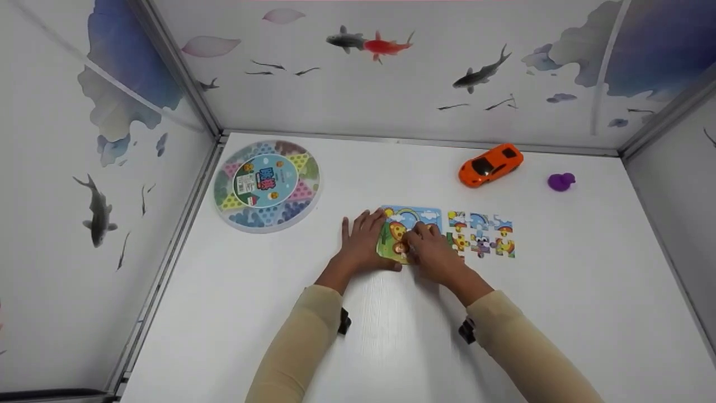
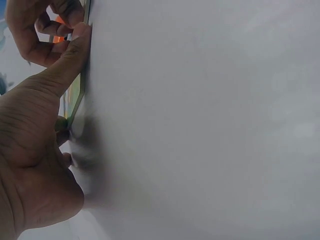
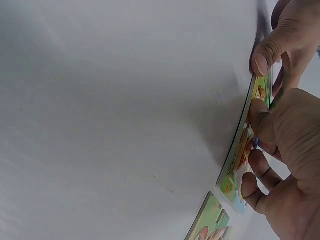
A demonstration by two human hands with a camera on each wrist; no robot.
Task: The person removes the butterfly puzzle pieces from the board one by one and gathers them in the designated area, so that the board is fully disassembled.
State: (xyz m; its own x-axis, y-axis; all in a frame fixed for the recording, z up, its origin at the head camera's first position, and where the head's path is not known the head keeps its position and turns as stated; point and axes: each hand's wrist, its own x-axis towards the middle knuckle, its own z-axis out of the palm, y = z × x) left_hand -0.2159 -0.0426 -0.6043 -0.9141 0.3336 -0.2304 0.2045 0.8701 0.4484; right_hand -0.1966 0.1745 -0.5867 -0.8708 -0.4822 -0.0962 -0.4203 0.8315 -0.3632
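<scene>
A colourful jigsaw board (image 1: 390, 253) with a rainbow picture lies on the white table. My left hand (image 1: 362, 244) spans its left side, the thumb (image 2: 70, 57) along the near edge and the fingers spread toward the far left corner. Over the middle of the board is my right hand (image 1: 433, 252). Its thumb (image 3: 262, 117) and curled fingers pinch a small puzzle piece (image 3: 256, 142) against the picture, mostly hidden by the fingertips. Right beside the board, puzzle pieces (image 1: 481, 242) lie in rows on a matching picture, partly covered by the right hand in the head view.
At the left stands a round Chinese checkers box (image 1: 265, 221). An orange toy car (image 1: 491, 165) and a purple toy duck (image 1: 560, 181) sit toward the back right. Printed wall panels (image 1: 403, 95) enclose the white table (image 1: 380, 358) at the back and sides.
</scene>
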